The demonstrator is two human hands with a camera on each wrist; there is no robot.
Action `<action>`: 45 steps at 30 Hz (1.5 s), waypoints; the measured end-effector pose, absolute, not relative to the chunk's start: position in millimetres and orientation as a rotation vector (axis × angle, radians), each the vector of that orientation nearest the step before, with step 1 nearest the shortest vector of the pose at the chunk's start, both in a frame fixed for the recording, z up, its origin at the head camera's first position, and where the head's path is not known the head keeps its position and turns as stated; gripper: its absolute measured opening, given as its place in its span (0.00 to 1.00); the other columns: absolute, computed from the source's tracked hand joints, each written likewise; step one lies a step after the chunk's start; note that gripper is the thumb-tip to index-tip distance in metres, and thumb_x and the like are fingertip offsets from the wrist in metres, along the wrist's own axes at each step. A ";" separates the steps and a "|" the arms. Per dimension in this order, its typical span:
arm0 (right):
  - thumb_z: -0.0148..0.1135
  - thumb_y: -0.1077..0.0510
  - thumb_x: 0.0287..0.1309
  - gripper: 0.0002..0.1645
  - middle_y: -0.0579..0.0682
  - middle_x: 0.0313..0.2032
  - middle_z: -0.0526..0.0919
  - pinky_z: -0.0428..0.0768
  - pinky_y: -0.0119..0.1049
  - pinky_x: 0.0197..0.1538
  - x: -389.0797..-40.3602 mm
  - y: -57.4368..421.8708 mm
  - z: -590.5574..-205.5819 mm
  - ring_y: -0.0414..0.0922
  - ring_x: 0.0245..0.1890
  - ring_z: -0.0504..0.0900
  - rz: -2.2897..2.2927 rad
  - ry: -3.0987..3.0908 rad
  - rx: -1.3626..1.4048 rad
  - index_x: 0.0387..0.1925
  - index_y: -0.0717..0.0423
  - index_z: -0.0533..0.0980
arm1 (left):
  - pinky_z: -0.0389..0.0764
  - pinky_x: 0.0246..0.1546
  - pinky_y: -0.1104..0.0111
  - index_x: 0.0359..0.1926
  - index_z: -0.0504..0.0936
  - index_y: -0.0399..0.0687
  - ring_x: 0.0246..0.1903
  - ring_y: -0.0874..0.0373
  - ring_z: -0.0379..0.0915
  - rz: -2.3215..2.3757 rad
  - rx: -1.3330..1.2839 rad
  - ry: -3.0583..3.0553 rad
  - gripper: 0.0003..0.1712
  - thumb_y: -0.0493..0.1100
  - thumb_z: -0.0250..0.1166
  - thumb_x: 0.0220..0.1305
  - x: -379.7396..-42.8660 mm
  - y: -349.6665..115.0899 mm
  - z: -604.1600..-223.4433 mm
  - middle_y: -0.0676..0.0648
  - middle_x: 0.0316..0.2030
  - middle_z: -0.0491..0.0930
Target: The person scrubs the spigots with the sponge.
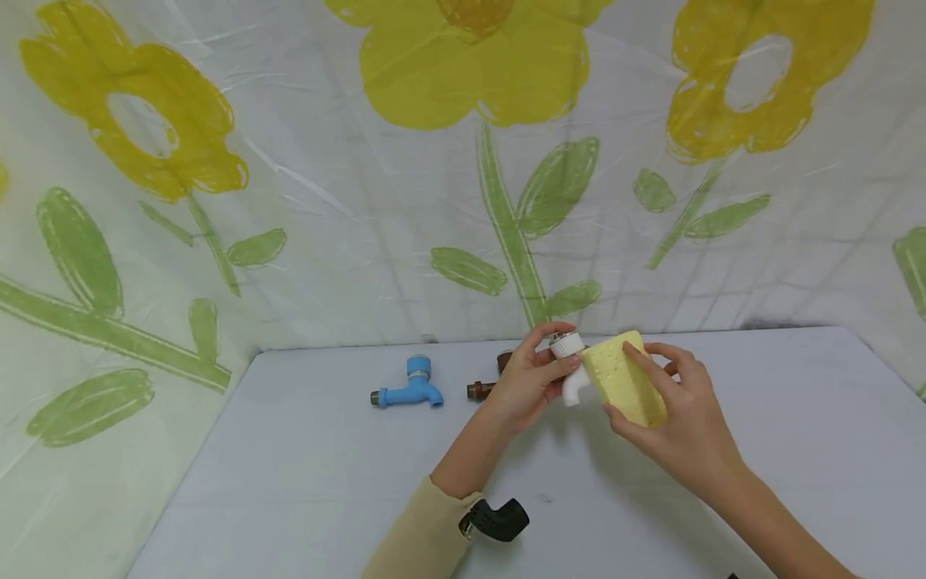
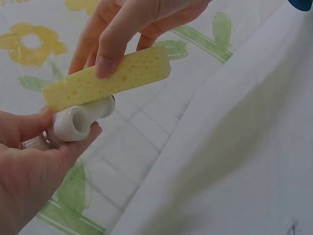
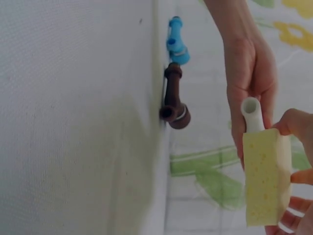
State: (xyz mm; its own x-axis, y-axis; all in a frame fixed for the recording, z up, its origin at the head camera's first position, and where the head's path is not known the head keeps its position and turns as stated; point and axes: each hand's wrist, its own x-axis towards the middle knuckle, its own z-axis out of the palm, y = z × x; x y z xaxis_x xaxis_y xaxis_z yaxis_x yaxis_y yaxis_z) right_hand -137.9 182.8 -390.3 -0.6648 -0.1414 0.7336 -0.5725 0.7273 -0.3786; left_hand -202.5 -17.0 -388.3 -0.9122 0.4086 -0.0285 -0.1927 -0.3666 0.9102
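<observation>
My left hand (image 1: 526,384) grips a white faucet (image 1: 575,386) by its ribbed knob, above the table. The faucet's round spout mouth (image 2: 79,122) faces the camera in the left wrist view. In my right hand (image 1: 683,414) is a yellow porous sponge (image 1: 620,378), pinched between thumb and fingers. The sponge lies along the faucet's body and touches it; in the right wrist view, the sponge (image 3: 264,178) hides most of the faucet beyond the spout (image 3: 252,111).
A blue faucet (image 1: 408,394) lies on the white table (image 1: 304,482) to the left. Beside it is a brown faucet (image 1: 478,391), partly behind my left hand in the head view. A flower-printed sheet (image 1: 325,241) hangs behind the table. A black curved device (image 1: 499,519) sits at my left wrist.
</observation>
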 end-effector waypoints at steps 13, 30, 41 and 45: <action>0.83 0.67 0.36 0.46 0.63 0.55 0.78 0.68 0.22 0.46 -137.4 185.1 -387.6 0.57 0.48 0.77 0.894 -2.311 0.564 0.64 0.60 0.80 | 0.85 0.45 0.70 0.73 0.67 0.37 0.48 0.59 0.79 2.328 0.394 1.404 0.23 0.30 0.50 0.82 -203.0 -25.3 -379.4 0.41 0.63 0.76; 0.83 0.66 0.41 0.44 0.54 0.57 0.78 0.77 0.29 0.41 -128.0 188.9 -376.5 0.48 0.51 0.76 0.995 -2.432 0.624 0.65 0.55 0.80 | 0.89 0.46 0.69 0.70 0.72 0.28 0.44 0.61 0.83 2.363 0.381 1.531 0.25 0.23 0.59 0.74 -200.3 -23.4 -374.0 0.49 0.54 0.75; 0.83 0.63 0.37 0.44 0.58 0.57 0.78 0.77 0.33 0.34 -130.9 193.8 -375.9 0.48 0.46 0.71 0.824 -2.467 0.598 0.63 0.54 0.81 | 0.86 0.58 0.59 0.71 0.72 0.28 0.45 0.62 0.81 2.230 0.485 1.648 0.26 0.23 0.58 0.74 -199.6 -27.8 -370.4 0.42 0.63 0.71; 0.83 0.61 0.34 0.44 0.59 0.55 0.78 0.77 0.33 0.31 -129.8 191.7 -376.6 0.48 0.44 0.70 0.761 -2.446 0.612 0.61 0.56 0.82 | 0.88 0.55 0.60 0.69 0.76 0.30 0.42 0.62 0.83 2.213 0.453 1.732 0.25 0.24 0.62 0.72 -198.9 -26.2 -370.3 0.42 0.61 0.74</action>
State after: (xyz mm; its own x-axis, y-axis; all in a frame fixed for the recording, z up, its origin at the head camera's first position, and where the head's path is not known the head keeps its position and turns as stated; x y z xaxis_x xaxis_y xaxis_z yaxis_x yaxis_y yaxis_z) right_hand -129.8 191.7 -376.6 -0.7729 -0.2640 0.5771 -0.5448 0.7424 -0.3900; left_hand -198.9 -26.2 -370.3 -0.9071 0.4159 0.0650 -0.0369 -0.2323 0.9719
